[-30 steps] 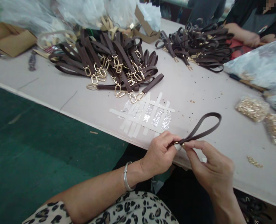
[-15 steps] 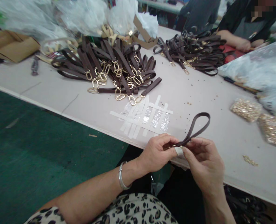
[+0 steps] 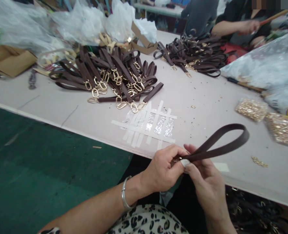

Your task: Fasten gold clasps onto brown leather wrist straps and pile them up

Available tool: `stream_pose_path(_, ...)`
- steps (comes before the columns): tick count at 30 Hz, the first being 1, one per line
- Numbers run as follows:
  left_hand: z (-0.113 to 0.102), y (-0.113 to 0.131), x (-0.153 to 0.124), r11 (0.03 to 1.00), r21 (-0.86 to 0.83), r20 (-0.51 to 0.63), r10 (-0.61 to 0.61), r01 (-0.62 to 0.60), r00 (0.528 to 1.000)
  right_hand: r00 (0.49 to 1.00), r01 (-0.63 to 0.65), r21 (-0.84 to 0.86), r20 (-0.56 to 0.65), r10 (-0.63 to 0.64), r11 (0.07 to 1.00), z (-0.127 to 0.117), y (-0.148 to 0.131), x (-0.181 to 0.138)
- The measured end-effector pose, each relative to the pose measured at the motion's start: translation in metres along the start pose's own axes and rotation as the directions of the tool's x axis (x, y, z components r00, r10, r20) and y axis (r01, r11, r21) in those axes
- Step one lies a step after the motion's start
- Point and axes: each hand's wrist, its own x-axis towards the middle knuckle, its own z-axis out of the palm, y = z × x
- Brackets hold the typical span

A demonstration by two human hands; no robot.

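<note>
A dark brown wrist strap [image 3: 221, 139] is between my hands near the table's front edge, its loop standing out to the right. My left hand [image 3: 167, 167] is closed around the strap's hardware end; a bit of gold metal shows at the fingers, the rest is covered. Tape wraps the left thumb. My right hand [image 3: 204, 178] pinches the strap where the two layers meet, thumb against the left thumb. Beyond my hands lies a pile of brown wrist straps [image 3: 109, 71] with gold clasps.
White tape strips [image 3: 144, 128] hold clear film on the table. Two bags of gold hardware [image 3: 252, 109] and a few loose gold pieces [image 3: 259, 162] lie to the right. More straps [image 3: 192, 55] are piled farther back, by a co-worker's hand [image 3: 249, 27] gripping a stick-like tool. Dark straps [image 3: 251, 208] fill the space below the tabletop.
The strap's loop has swung right and toward me, now appearing larger and flatter. My hands have shifted slightly down. The co-worker's hand has risen with the tool. The whole view has shifted slightly.
</note>
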Motion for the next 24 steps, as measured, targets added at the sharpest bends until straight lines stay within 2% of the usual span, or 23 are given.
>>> stream_pose_path(2, -0.001, 0.003, -0.003, 0.991, 0.078, 0.014, 0.109, -0.110, 0.994, 0.999, -0.040, 0.046, 0.036, 0.038, 0.998, 0.000, 0.006, -0.006)
stream_pose_path(4, 0.000, 0.004, -0.006, 0.976, 0.113, 0.026, 0.184, -0.186, 0.983, 0.999, -0.047, 0.105, 0.003, 0.047, 0.993, 0.000, 0.013, -0.012)
stream_pose_path(6, 0.003, 0.004, -0.009, 0.965, 0.138, 0.022, 0.224, -0.225, 0.974, 0.997, -0.053, 0.133, -0.051, 0.060, 0.990, 0.001, 0.020, -0.017)
stream_pose_path(10, 0.014, -0.001, -0.011, 0.946, 0.198, -0.087, 0.277, -0.256, 0.957, 0.986, -0.100, 0.111, -0.120, 0.114, 0.989, 0.003, 0.024, -0.019)
stream_pose_path(12, 0.018, -0.005, -0.010, 0.955, 0.203, -0.121, 0.244, -0.217, 0.962, 0.981, -0.137, 0.118, -0.119, 0.151, 0.983, 0.003, 0.023, -0.015)
stream_pose_path(14, 0.020, -0.005, -0.007, 0.979, 0.166, -0.113, 0.141, -0.121, 0.984, 0.977, -0.180, 0.160, -0.089, 0.196, 0.971, 0.001, 0.022, -0.010)
stream_pose_path(17, 0.021, 0.000, -0.003, 0.997, 0.015, -0.037, -0.079, 0.080, 0.996, 0.968, -0.217, 0.307, -0.052, 0.244, 0.927, -0.005, 0.020, -0.007)
stream_pose_path(19, 0.021, 0.005, -0.003, 0.983, -0.079, 0.033, -0.162, 0.164, 0.986, 0.964, -0.216, 0.404, -0.058, 0.261, 0.889, -0.010, 0.018, -0.009)
stream_pose_path(21, 0.022, 0.010, -0.004, 0.985, -0.069, 0.063, -0.155, 0.160, 0.986, 0.964, -0.200, 0.441, -0.073, 0.257, 0.875, -0.015, 0.017, -0.012)
stream_pose_path(24, 0.024, 0.012, -0.007, 0.995, 0.093, 0.039, -0.046, 0.042, 0.998, 0.976, -0.151, 0.383, -0.086, 0.198, 0.911, -0.023, 0.017, -0.019)
